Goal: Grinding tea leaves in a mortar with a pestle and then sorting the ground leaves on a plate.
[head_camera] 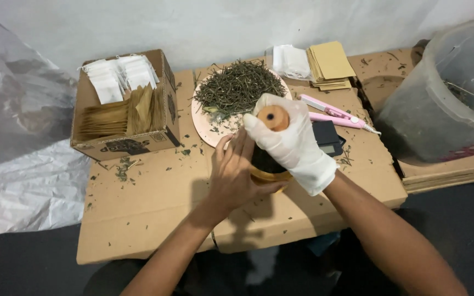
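Box (124,104) left of plate (207,123)

one pink plate (207,127), one cardboard box (122,143), two hands (237,175)

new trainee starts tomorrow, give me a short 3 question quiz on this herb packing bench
1. True or false: both hands wear gloves.
2. Which lies just beyond the right hand? A) a stack of tan envelopes B) a pink plate of dried herbs C) a clear plastic tub
3. Where do the white sachets stand?

Key
1. False: only the right hand wears a white glove; the left hand is bare. The right hand grips a wooden pestle, the left steadies the wooden mortar.
2. B, the pink plate piled with dried herbs.
3. In the cardboard box at the left, behind brown sachets.
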